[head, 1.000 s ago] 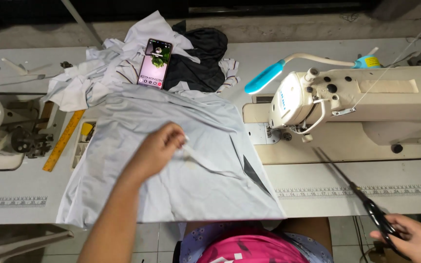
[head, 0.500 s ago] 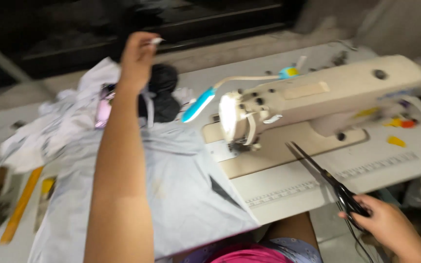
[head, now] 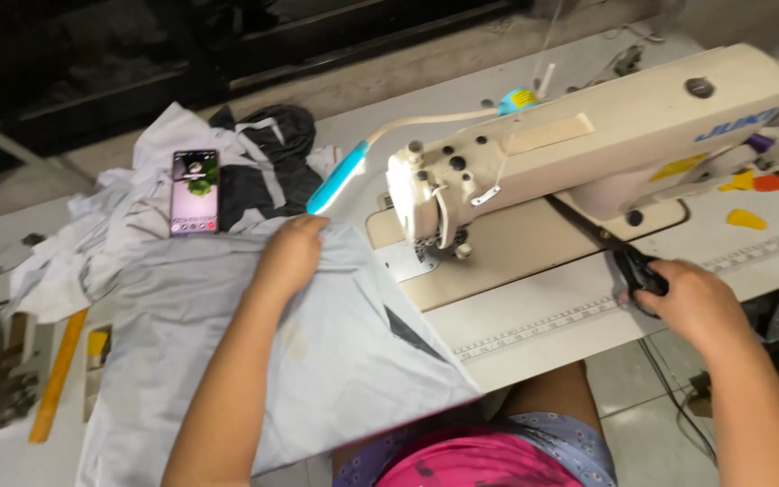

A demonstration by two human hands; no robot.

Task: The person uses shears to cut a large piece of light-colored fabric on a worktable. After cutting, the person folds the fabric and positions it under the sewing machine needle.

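Left hand [head: 292, 255] lowered back, gripping grey fabric [head: 227, 361], right hand [head: 691, 298] still clutching scissors [head: 619, 252]

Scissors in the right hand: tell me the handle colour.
Black handles on the scissors, gripped by the right hand; the head view shows it best.

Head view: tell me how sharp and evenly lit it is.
Head view: mostly sharp, the sewing machine and pale blue cloth crisp; the right hand on the scissors slightly soft; the top left background falls into deep shadow; the phone screen glows, no strong glare.
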